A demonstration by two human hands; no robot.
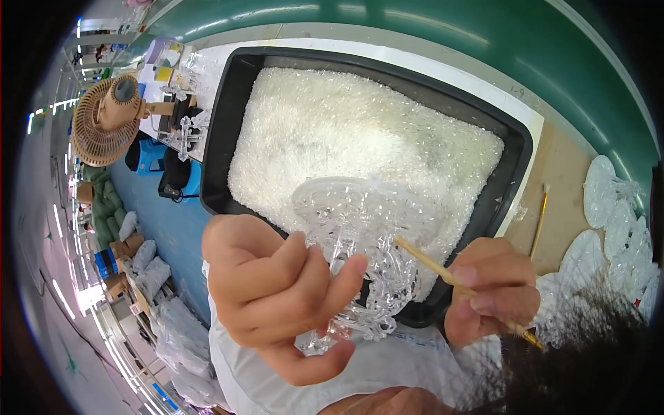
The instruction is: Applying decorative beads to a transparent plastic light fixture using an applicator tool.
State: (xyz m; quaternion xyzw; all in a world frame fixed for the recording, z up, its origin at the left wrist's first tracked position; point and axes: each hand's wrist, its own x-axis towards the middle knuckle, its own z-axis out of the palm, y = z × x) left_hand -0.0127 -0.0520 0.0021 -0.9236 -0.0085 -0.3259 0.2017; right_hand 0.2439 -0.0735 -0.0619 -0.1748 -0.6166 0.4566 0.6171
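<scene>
My left hand point(277, 290) is closed around part of a clear, glassy ornament point(373, 214) with a rounded plate and many branching, sparkling pieces. The ornament hangs over the near side of a black tray point(515, 166) filled with white, glittering granules point(325, 124). My right hand point(492, 290) pinches a thin wooden stick point(432, 265) between thumb and fingers. The stick's pale end points left, close to the ornament; whether it touches cannot be made out. Its other end slopes down to the right, past my fingers.
On the brown board at right lies a thin brush point(540, 221), beside several clear ornaments point(612, 207). A beige fan point(107, 121) stands left of the tray, near more clear pieces point(187, 135). Plastic-wrapped bundles point(180, 346) sit lower left. A green surface point(456, 31) runs behind the table.
</scene>
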